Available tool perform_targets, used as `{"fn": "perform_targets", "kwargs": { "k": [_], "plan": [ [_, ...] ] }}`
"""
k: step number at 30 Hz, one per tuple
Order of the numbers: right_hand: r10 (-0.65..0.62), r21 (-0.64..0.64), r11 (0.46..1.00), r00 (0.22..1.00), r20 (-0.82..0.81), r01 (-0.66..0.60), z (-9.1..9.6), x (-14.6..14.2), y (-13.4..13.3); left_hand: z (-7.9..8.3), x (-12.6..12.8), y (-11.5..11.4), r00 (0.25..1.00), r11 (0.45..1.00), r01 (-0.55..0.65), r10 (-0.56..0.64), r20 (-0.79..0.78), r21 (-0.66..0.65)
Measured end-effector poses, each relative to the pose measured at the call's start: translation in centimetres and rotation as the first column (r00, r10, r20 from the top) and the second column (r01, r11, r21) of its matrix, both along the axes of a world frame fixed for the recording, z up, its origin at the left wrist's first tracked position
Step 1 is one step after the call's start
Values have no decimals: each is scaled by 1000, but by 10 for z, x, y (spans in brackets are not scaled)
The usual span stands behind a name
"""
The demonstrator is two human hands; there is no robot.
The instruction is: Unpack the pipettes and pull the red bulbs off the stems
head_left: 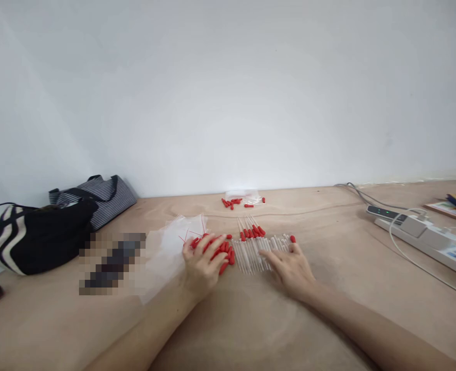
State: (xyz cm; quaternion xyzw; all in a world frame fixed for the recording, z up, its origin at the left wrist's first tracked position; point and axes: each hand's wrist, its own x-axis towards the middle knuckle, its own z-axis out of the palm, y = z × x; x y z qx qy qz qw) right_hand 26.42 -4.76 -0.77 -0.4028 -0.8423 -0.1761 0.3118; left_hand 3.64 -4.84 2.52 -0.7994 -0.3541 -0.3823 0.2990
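My left hand (202, 268) rests over a pile of small red rubber bulbs (223, 247), its fingers apart and bent down onto them. Part of the pile is hidden under that hand. To the right, thin clear tubes (247, 256) lie side by side in a row. My right hand (292, 268) is at the row's right end, fingers apart, the fingertips touching or just above the tubes. A single red bulb (293, 239) shows just beyond its fingers. Behind the row lie several droppers (253, 231), clear tubes with red bulbs on their ends.
Clear plastic bags (162, 257) lie left of the pile. More red bulbs (231, 202) and a small bag (247, 196) sit near the wall. A power strip (429, 242) with cables is at right, books (454, 206) beyond. A black bag (53, 237) and striped bag (114, 201) stand left.
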Motion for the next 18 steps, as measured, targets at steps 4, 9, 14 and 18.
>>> {"fn": "perform_targets", "kwargs": {
  "k": [4,9,14,18],
  "plan": [
    [-125,-83,990,975,-183,111,-2,20,20,10,-15,10,995,987,49,-35,95,-153],
    [-207,-141,975,938,-279,174,-10,36,37,9,-35,26,978,894,102,-9,210,-436],
    [-250,-152,964,939,-236,219,-18,39,39,6,-61,37,967,853,52,86,238,-520],
    [-224,-142,970,951,-214,197,-24,34,36,17,-74,34,982,795,87,33,187,-600]
  ]
}}
